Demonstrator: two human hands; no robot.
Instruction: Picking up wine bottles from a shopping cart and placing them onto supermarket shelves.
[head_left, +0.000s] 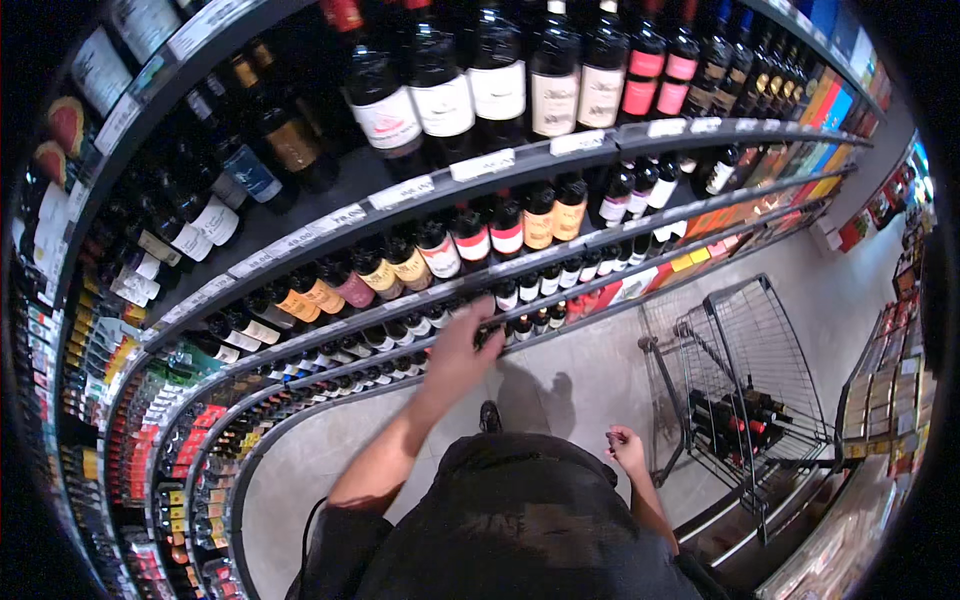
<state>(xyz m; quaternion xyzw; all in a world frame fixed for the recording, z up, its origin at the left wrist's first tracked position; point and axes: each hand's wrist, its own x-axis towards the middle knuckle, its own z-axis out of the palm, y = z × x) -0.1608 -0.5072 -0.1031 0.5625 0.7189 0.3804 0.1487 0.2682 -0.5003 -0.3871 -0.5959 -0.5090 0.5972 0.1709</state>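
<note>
My left hand (459, 351) reaches out in front of the lower wine shelves, blurred, with the thumb and fingers apart. Dark bottles show behind it; whether it touches one cannot be told. The closest are a row of small white-labelled bottles (550, 280) and, higher up, red-and-white-labelled bottles (472, 241). Low by my right side, my right hand (625, 448) has its fingers curled. A small dark patch shows at its fingers, and I cannot tell whether it is an object or shadow. To its right stands a wire shopping cart (757, 330) with several wine bottles (739, 421) lying inside.
A curved multi-tier shelf (525, 159) with price tags wraps around the front and left. Large wine bottles (442, 97) stand on an upper tier. Stacked boxed goods (885, 405) line the far right, behind the cart. Grey tiled floor (600, 360) lies between shelf and cart.
</note>
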